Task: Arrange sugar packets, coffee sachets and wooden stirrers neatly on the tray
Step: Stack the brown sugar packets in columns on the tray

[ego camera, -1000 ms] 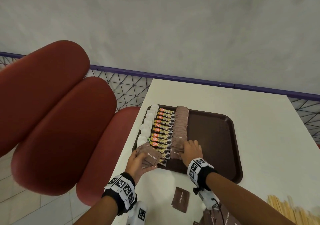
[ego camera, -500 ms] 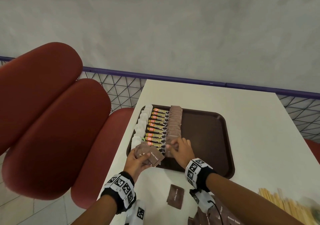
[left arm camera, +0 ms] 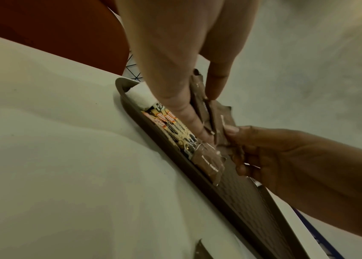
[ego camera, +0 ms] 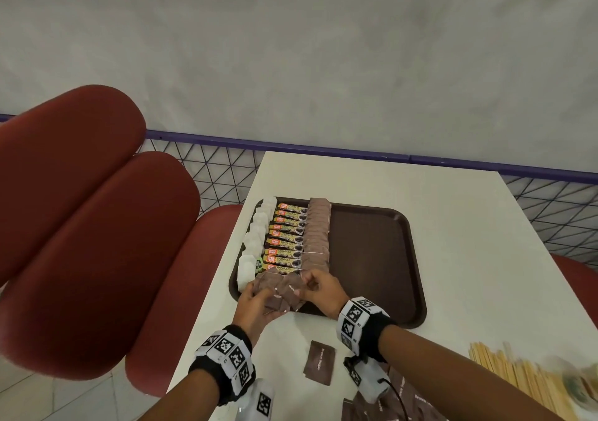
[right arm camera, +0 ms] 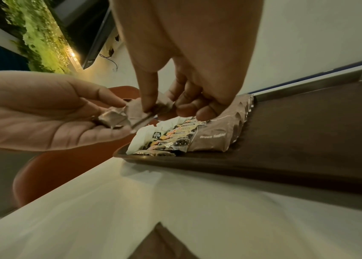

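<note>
Left hand (ego camera: 250, 304) grips a fanned stack of brown paper sugar packets (ego camera: 275, 294). Right hand (ego camera: 320, 288) pinches the top packet, directly above the dark brown plastic tray's (ego camera: 382, 258) near edge.

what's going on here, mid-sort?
Yes. The left hand holds a small stack of brown sugar packets at the tray's near left corner, and the right hand pinches one from it. White packets, coffee sachets and a brown sugar row are lined up. The wooden stirrers lie on the table.
</note>
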